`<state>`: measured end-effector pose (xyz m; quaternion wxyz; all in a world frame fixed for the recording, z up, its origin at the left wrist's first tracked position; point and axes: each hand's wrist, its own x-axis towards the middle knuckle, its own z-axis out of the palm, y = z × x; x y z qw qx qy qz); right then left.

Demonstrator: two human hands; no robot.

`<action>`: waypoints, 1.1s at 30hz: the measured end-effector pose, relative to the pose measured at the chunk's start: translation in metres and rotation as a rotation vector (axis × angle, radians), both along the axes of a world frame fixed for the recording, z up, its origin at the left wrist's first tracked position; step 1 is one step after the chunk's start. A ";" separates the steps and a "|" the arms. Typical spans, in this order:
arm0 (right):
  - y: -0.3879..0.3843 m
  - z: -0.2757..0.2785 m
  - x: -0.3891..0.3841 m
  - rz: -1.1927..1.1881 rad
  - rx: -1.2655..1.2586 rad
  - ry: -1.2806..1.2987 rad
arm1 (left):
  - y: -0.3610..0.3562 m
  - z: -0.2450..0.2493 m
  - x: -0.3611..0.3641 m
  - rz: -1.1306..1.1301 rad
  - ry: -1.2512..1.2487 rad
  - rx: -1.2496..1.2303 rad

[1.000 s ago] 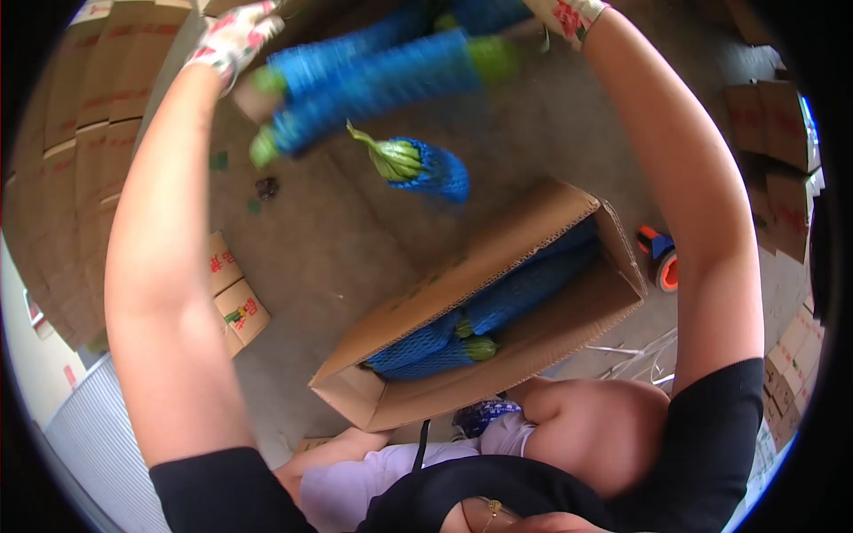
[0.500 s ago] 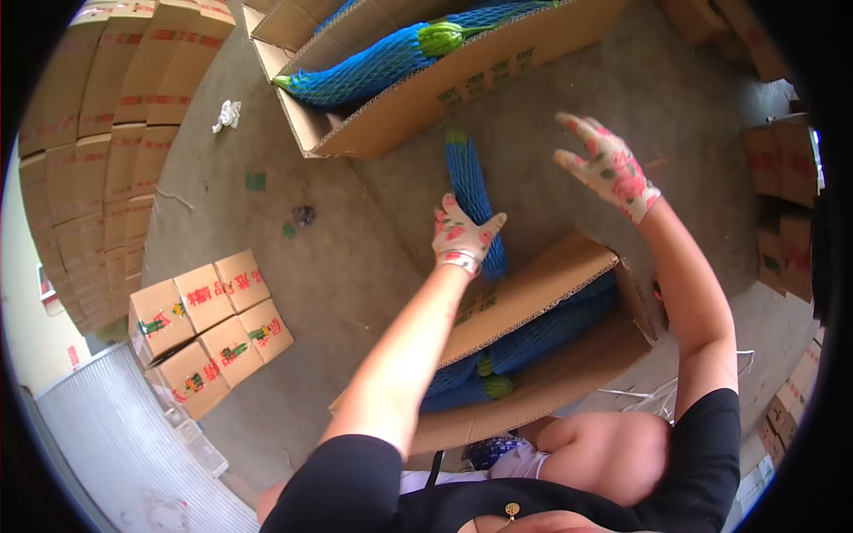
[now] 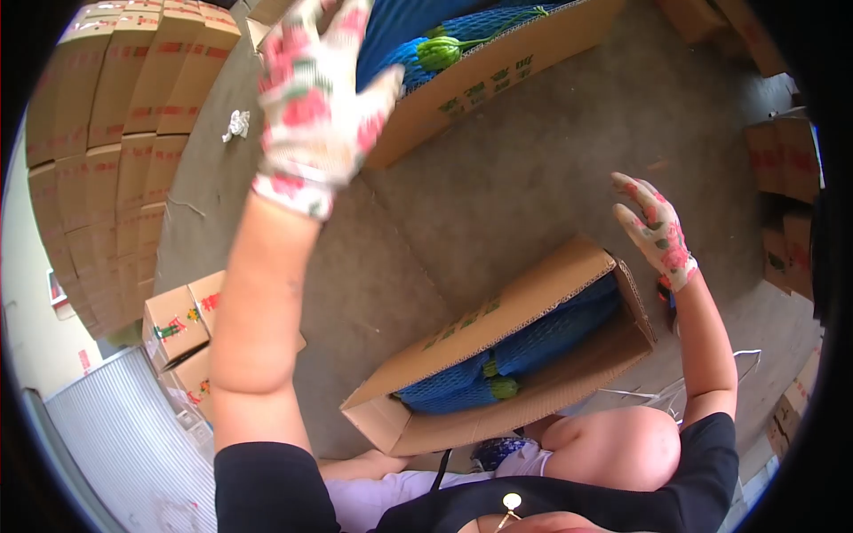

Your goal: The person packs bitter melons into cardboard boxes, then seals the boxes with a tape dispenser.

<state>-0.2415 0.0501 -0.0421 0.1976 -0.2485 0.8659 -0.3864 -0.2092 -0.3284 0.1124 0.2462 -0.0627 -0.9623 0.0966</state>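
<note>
The left hand (image 3: 318, 107) stretched beside the far carton (image 3: 498, 75), near blurred blue netting (image 3: 416, 25); its grip couldn't be told. The empty right hand (image 3: 657, 233) hung half-open. Netted gourds (image 3: 440, 53) lay in both that and the near carton (image 3: 506, 293); mid-length support seemed wisest.

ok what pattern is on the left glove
The left glove has pinkish-red flowers with green leaf shapes on off-white, shown best in the head view.

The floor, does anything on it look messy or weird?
Yes: a crumpled white scrap lies near the stacked cartons, and loose white strands trail beside the near box. They look like litter.
</note>
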 end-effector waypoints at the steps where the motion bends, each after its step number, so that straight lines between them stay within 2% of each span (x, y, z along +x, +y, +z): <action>1: 0.000 0.011 0.005 0.022 -0.056 -0.018 | 0.005 0.008 -0.001 0.008 -0.025 0.041; 2: 0.002 0.020 0.011 0.017 -0.051 -0.015 | 0.010 0.012 -0.002 0.008 -0.045 0.080; 4: 0.005 0.039 0.027 0.106 -0.114 -0.202 | 0.021 0.003 0.036 -0.207 -0.226 0.691; 5: 0.003 0.056 0.035 0.130 0.010 -0.265 | 0.012 -0.015 0.067 -0.281 -0.299 0.640; 6: 0.002 0.070 0.042 0.192 0.177 -0.198 | 0.010 -0.021 0.099 -0.186 -0.368 0.514; 8: 0.007 0.073 0.064 0.231 0.457 -0.024 | 0.002 -0.042 0.178 0.148 -0.553 0.482; 11: 0.029 0.052 0.082 0.162 0.454 0.060 | -0.016 -0.083 0.319 0.666 -0.677 0.555; 14: 0.035 0.049 0.084 0.180 0.417 0.131 | 0.002 -0.085 0.429 1.148 -0.772 0.685; 16: 0.035 0.047 0.085 0.184 0.439 0.129 | 0.025 -0.069 0.463 1.332 -0.847 1.011; 17: 0.029 0.051 0.089 0.134 0.484 0.094 | 0.026 -0.072 0.486 1.393 -0.885 1.361; 18: 0.031 0.049 0.091 0.165 0.494 0.089 | 0.050 -0.047 0.453 1.649 -1.042 1.481; 20: 0.032 0.040 0.089 0.107 0.506 0.161 | 0.057 -0.067 0.462 1.444 -1.121 1.236; 22: 0.039 0.046 0.087 0.148 0.499 0.130 | 0.016 -0.132 0.523 1.082 -1.063 0.820; 24: 0.054 0.055 0.090 0.198 0.534 0.153 | 0.023 -0.084 0.465 0.992 -0.995 0.578; 25: 0.074 0.051 0.097 0.155 0.439 0.174 | 0.012 -0.084 0.461 0.957 -0.929 0.531; 26: 0.088 0.050 0.105 0.153 0.448 0.186 | 0.003 -0.089 0.456 0.866 -0.783 0.691; 27: 0.100 0.049 0.114 0.100 0.528 0.179 | -0.002 -0.101 0.443 0.893 -0.820 0.478; 28: 0.106 0.046 0.124 0.051 0.607 0.166 | 0.006 -0.106 0.421 0.832 -0.796 0.366; 29: 0.103 0.037 0.135 0.024 0.646 0.209 | -0.010 -0.150 0.422 0.682 -0.856 0.288; 31: 0.079 0.042 0.148 0.001 0.723 0.247 | 0.039 -0.107 0.340 0.955 -0.977 0.466; 32: 0.059 0.059 0.152 0.007 0.709 0.083 | 0.042 -0.130 0.351 0.826 -0.975 0.569; 33: 0.062 0.054 0.161 0.130 0.488 0.077 | 0.056 -0.133 0.361 0.779 -0.997 0.784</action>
